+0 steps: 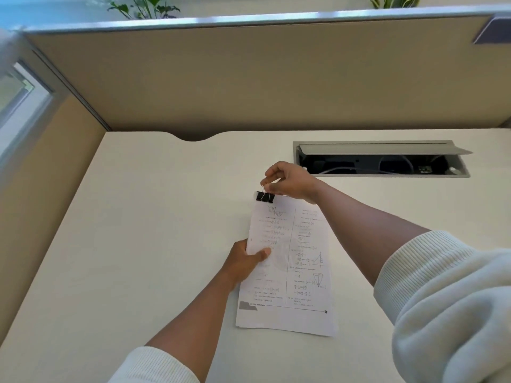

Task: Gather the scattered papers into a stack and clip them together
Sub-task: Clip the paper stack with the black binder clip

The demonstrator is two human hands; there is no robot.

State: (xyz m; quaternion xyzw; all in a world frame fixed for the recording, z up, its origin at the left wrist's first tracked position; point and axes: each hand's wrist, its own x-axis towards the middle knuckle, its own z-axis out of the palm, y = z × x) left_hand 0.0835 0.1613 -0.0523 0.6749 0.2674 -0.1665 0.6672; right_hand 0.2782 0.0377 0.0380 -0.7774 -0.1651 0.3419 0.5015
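A stack of white printed papers (293, 275) lies on the white desk (143, 217), its sheets lined up. A black binder clip (265, 196) sits on the stack's far left corner. My right hand (290, 181) pinches the clip's wire handles between thumb and fingers. My left hand (246, 261) grips the stack's left edge, thumb on top of the page.
An open cable tray (381, 160) with its grey lid raised is sunk into the desk at the back right. Beige partition walls (249, 78) close off the back and left. Green plants (143, 6) show above the partition.
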